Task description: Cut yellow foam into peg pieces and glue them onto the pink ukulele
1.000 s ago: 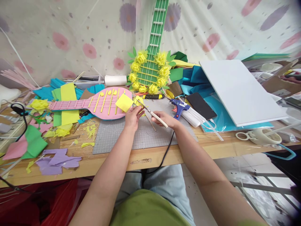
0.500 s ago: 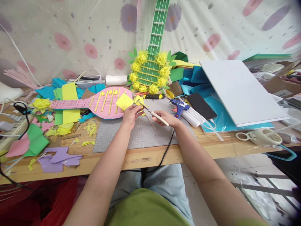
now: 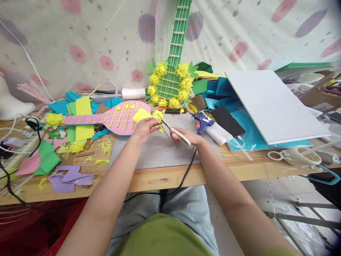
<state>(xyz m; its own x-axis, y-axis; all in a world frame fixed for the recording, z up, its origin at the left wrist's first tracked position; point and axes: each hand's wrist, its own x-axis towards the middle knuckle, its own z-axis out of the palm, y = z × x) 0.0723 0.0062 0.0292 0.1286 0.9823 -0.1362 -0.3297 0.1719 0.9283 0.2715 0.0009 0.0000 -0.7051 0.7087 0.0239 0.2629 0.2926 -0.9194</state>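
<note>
My left hand (image 3: 146, 129) pinches a square of yellow paper (image 3: 142, 115) above the grey cutting mat (image 3: 149, 154). White-handled scissors (image 3: 180, 135) are gripped in my right hand (image 3: 188, 136), their blades pointing up and left toward the left fingertips. Whether the blades touch the paper I cannot tell. Just behind the blades lies a cut yellow paper piece (image 3: 157, 115). Left of my hands rests a pink paper guitar (image 3: 121, 122) with yellow strips on it. A thin stick (image 3: 169, 134) lies on the mat under the scissors.
A green paper guitar (image 3: 170, 83) with yellow flowers leans at the back. Right of the mat are a blue glue gun (image 3: 203, 122), a black phone (image 3: 227, 121), a white board (image 3: 274, 106) and a cup (image 3: 306, 156). Purple scraps (image 3: 70, 179) and other paper lie left.
My left hand has shifted slightly left and the yellow square has tilted flatter. The scissors stay in my right hand, almost in the same place. The view has turned a little.
</note>
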